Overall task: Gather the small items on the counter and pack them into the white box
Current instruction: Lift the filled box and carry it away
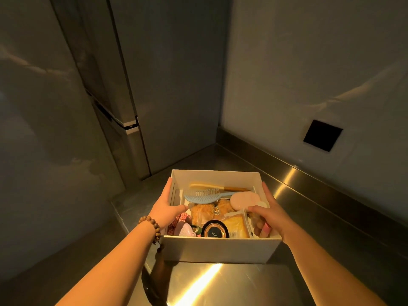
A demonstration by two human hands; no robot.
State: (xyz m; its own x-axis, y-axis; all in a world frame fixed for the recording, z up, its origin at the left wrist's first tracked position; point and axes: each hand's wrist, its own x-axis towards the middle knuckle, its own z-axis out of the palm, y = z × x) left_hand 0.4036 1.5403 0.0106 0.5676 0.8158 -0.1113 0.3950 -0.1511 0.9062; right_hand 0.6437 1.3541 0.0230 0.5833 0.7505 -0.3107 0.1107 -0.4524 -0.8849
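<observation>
The white box [218,249] stands on the steel counter, filled with small items. Inside lie a blue hairbrush [202,196], a wooden-handled comb [218,186], a pale pink round case [245,200], a yellow packet [237,227], a black round compact [215,230] and a pink piece [185,230]. My left hand [166,208] grips the box's left wall, thumb inside. My right hand [270,215] grips the right wall, thumb inside. A wooden bead bracelet [152,226] is on my left wrist.
The steel counter [220,283] runs forward to a corner, with a raised steel back edge [309,184] on the right. A tall grey cabinet [143,107] stands behind the box. A black square plate [322,135] is on the right wall.
</observation>
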